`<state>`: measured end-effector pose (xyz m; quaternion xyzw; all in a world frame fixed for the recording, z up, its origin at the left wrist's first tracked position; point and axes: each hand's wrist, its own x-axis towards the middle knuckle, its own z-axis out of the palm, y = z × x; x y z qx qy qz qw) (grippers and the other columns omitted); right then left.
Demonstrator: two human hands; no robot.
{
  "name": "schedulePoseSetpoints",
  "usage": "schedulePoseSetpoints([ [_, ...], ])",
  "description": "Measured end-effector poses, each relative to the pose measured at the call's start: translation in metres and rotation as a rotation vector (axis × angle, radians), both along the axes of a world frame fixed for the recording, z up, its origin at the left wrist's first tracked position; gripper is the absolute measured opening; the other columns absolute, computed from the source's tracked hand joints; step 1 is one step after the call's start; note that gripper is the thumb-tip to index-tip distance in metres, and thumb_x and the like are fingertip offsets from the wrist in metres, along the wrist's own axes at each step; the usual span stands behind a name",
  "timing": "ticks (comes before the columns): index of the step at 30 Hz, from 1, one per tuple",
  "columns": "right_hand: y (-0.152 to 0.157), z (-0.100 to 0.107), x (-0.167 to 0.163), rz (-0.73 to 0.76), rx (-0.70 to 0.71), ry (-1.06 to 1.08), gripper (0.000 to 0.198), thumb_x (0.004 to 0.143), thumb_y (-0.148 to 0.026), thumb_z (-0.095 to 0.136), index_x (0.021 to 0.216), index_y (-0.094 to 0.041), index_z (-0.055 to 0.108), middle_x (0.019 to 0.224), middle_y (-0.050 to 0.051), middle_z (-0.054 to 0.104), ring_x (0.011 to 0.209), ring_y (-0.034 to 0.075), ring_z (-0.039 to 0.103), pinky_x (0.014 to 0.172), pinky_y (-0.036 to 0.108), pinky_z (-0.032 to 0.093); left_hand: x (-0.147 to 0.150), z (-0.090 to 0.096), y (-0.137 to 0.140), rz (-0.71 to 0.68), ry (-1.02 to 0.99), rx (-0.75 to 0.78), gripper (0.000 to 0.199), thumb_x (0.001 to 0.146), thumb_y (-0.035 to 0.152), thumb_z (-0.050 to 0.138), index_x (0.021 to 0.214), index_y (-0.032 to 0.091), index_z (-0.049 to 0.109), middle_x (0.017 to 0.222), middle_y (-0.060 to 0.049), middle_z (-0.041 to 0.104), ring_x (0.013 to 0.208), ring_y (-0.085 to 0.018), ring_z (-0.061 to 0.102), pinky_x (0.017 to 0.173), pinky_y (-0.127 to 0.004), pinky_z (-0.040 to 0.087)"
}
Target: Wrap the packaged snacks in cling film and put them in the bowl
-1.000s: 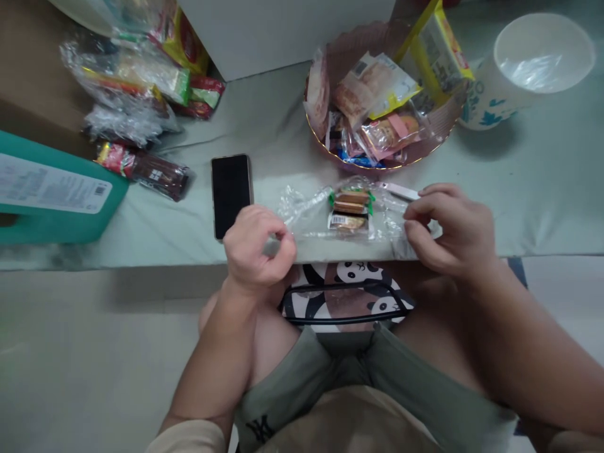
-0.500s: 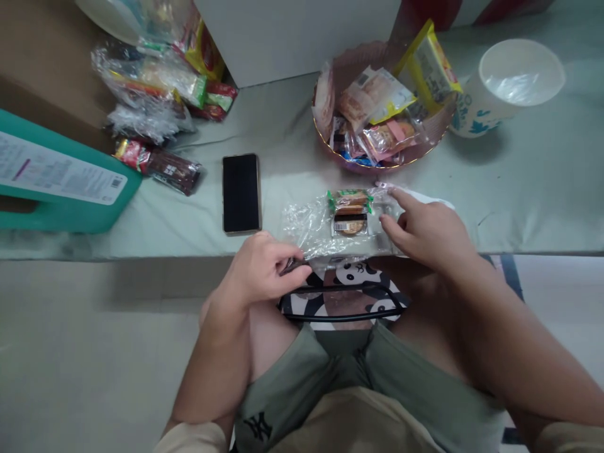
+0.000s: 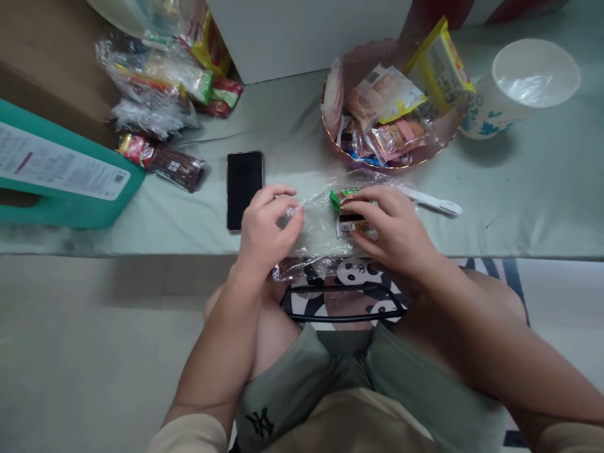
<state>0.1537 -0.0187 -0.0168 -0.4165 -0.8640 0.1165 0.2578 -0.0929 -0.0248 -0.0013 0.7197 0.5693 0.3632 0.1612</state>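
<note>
A clear plastic bag (image 3: 317, 234) lies crinkled at the table's front edge, partly hanging over it. My left hand (image 3: 271, 229) is at its left side, thumb and fingers closed on the plastic. Over small wrapped biscuit packets (image 3: 348, 224), one with green ends and one with a barcode, curls my right hand (image 3: 394, 220). Its fingers grip the packets from the right and hide part of them. Whether the packets are inside the bag or on top of it, I cannot tell.
A black phone (image 3: 244, 189) lies left of my left hand. Behind the bag stands a pink bowl (image 3: 391, 167) of wrapped snacks, beside a white tub (image 3: 500, 107). A white stick-like object (image 3: 436, 202) lies right. Snack packets (image 3: 174, 165) and a teal box (image 3: 106, 207) are left.
My left hand has moved up and forward from the table edge, onto the bag. My right hand has shifted left from the white object onto the biscuit packets.
</note>
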Motion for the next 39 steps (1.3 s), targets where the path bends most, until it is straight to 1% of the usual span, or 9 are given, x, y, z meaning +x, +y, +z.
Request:
schedulePoseSetpoints([
  [5, 0.002, -0.007, -0.003, 0.030, -0.135, -0.063, 0.067, 0.082, -0.022, 0.067, 0.146, -0.020, 0.048, 0.147, 0.019, 0.053, 0.133, 0.036, 0.052, 0.110, 0.055, 0.046, 0.001, 0.000, 0.022, 0.188, -0.512, -0.131, 0.020, 0.091, 0.032, 0.064, 0.074, 0.022, 0.068, 0.079, -0.002, 0.070, 0.073, -0.014, 0.065, 0.071, -0.026, 0.053],
  [10, 0.002, -0.005, -0.001, 0.062, -0.176, -0.100, 0.073, 0.080, -0.022, 0.067, 0.149, -0.022, 0.045, 0.149, 0.019, 0.050, 0.135, 0.038, 0.051, 0.110, 0.057, 0.047, 0.009, -0.005, 0.042, 0.339, -0.829, -0.355, 0.033, 0.090, 0.046, 0.070, 0.069, 0.022, 0.059, 0.058, 0.003, 0.053, 0.044, -0.009, 0.041, 0.045, -0.024, 0.031],
  [17, 0.007, -0.007, 0.001, 0.071, -0.088, -0.099, 0.062, 0.087, -0.032, 0.064, 0.146, -0.018, 0.048, 0.142, 0.019, 0.058, 0.126, 0.036, 0.058, 0.104, 0.054, 0.052, 0.006, -0.001, 0.031, 0.091, -0.502, -0.763, 0.036, 0.075, 0.036, 0.085, 0.060, 0.018, 0.057, 0.056, 0.004, 0.046, 0.052, -0.009, 0.037, 0.051, -0.026, 0.026],
  [20, 0.011, -0.006, 0.002, 0.086, -0.039, -0.073, 0.054, 0.091, -0.038, 0.061, 0.140, -0.018, 0.053, 0.136, 0.019, 0.062, 0.120, 0.036, 0.062, 0.098, 0.054, 0.055, 0.009, 0.004, 0.024, 0.019, -0.713, -0.882, 0.027, 0.079, 0.029, 0.077, 0.064, 0.017, 0.059, 0.062, 0.003, 0.050, 0.059, -0.010, 0.046, 0.058, -0.025, 0.035],
  [24, 0.014, -0.004, 0.000, 0.075, -0.022, -0.001, 0.046, 0.093, -0.035, 0.059, 0.136, -0.020, 0.055, 0.132, 0.016, 0.066, 0.116, 0.031, 0.067, 0.095, 0.047, 0.058, 0.016, 0.012, 0.022, 0.047, -1.171, -1.042, 0.014, 0.075, 0.022, 0.076, 0.077, 0.017, 0.063, 0.103, -0.005, 0.071, 0.096, -0.017, 0.066, 0.086, -0.030, 0.052],
  [27, 0.014, -0.004, -0.001, 0.054, -0.013, 0.062, 0.047, 0.093, -0.031, 0.057, 0.139, -0.021, 0.052, 0.131, 0.015, 0.068, 0.117, 0.029, 0.067, 0.095, 0.045, 0.058, 0.018, 0.016, 0.025, -0.027, -1.391, -1.162, 0.016, 0.076, 0.021, 0.071, 0.073, 0.019, 0.056, 0.105, -0.006, 0.073, 0.101, -0.022, 0.069, 0.092, -0.040, 0.056],
  [30, 0.012, -0.005, 0.001, -0.014, -0.032, 0.127, 0.046, 0.094, -0.028, 0.053, 0.140, -0.022, 0.052, 0.130, 0.014, 0.069, 0.116, 0.029, 0.068, 0.095, 0.045, 0.058, 0.017, 0.017, 0.029, -0.105, -1.506, -1.202, 0.016, 0.078, 0.024, 0.066, 0.072, 0.019, 0.052, 0.102, -0.007, 0.074, 0.099, -0.026, 0.072, 0.089, -0.048, 0.058],
  [34, 0.011, -0.005, 0.005, -0.130, -0.236, 0.266, 0.047, 0.096, -0.031, 0.050, 0.142, -0.025, 0.051, 0.131, 0.013, 0.069, 0.115, 0.030, 0.069, 0.095, 0.049, 0.058, 0.014, 0.016, 0.034, -0.137, -1.547, -1.200, 0.013, 0.076, 0.024, 0.065, 0.074, 0.019, 0.053, 0.104, -0.009, 0.075, 0.104, -0.029, 0.072, 0.088, -0.048, 0.058],
  [39, 0.014, -0.007, 0.007, -0.072, -0.380, 0.342, 0.054, 0.093, -0.030, 0.055, 0.146, -0.024, 0.047, 0.139, 0.015, 0.063, 0.120, 0.031, 0.066, 0.098, 0.051, 0.056, 0.020, 0.015, 0.034, -0.084, -1.512, -1.195, 0.016, 0.070, 0.010, 0.066, 0.076, 0.019, 0.054, 0.107, -0.007, 0.076, 0.102, -0.024, 0.071, 0.096, -0.047, 0.057],
])
